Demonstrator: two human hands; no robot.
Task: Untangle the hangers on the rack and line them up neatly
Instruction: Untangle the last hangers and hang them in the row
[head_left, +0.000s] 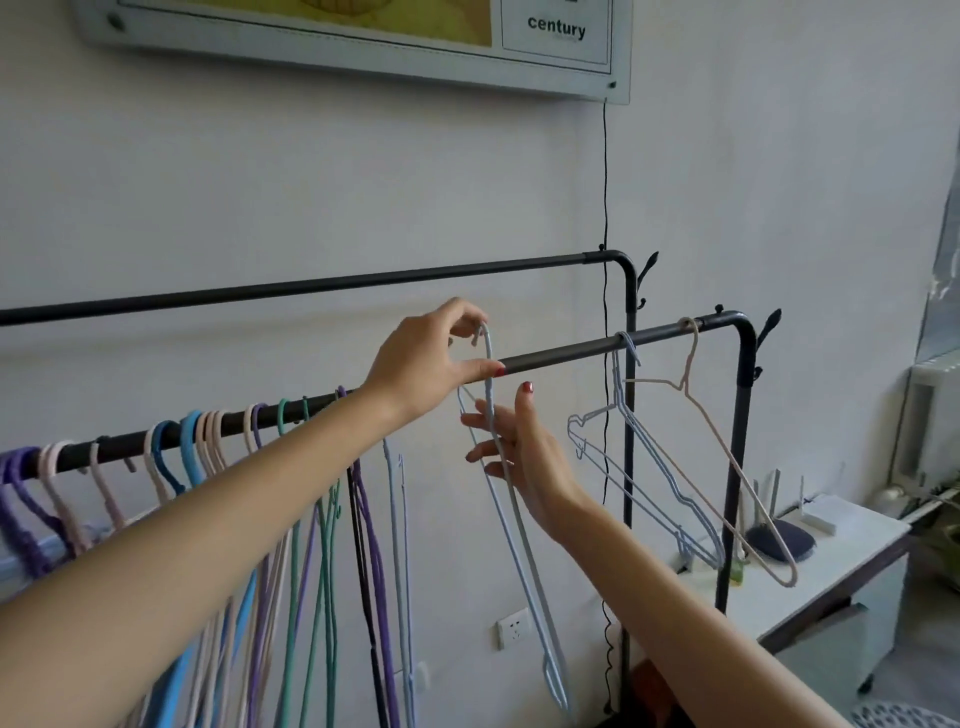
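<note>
Light blue wire hanger, held just in front of the near rail of the black rack, its hook raised above the rail and not yet over it. Hook pinched at the top by the left hand, fingers curled round the wire, thumb stretched along the rail line. Lower down, neck and one arm of the same hanger touched by the right hand, fingers spread and mostly straight, wire running across them (whether any finger really closes on it, hard to tell). Long body of the hanger slanting down and to the right, its far end low near the rack's post.

Further right on the same rail, two hangers well apart from the held one: another pale blue hanger and a cream hanger, both hooked on and turned at an angle.

To the left on the rail, a crowded bunch of hangers in purple, pink, blue, green and black, hooks close together, bodies crossing below.

Behind, a second, higher rail with a black cable running down the wall. At lower right, a white bench carrying small items.
</note>
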